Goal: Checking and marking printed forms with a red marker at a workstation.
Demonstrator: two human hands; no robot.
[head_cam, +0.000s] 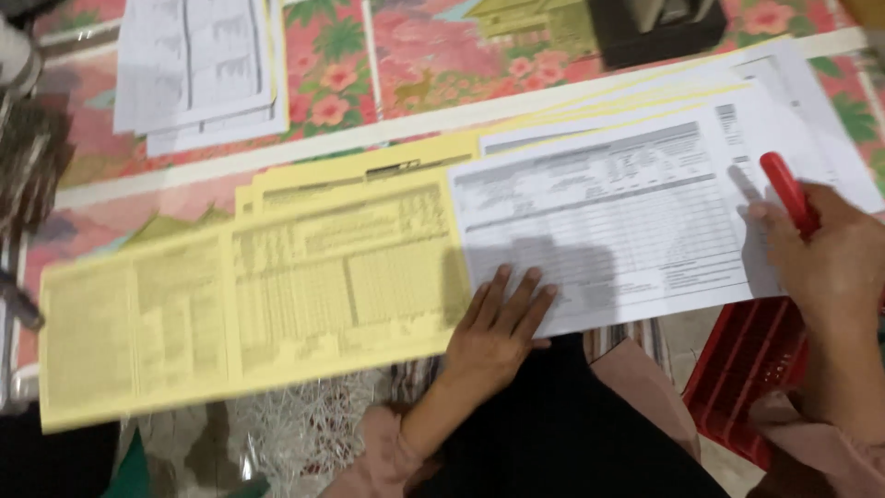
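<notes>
My left hand (500, 325) lies flat with fingers apart on the near edge of a white printed form (608, 221), where it meets a long yellow printed sheet (249, 304). My right hand (825, 254) is closed around a red pen (788, 192) and rests on the right end of the white form. More yellow and white sheets are fanned out beneath the top ones.
A stack of white papers (198, 69) lies at the far left on a pink floral mat (369, 65). A dark box (654, 28) sits at the far edge. A red plastic basket (751, 364) stands by my right arm. Dark objects line the left edge.
</notes>
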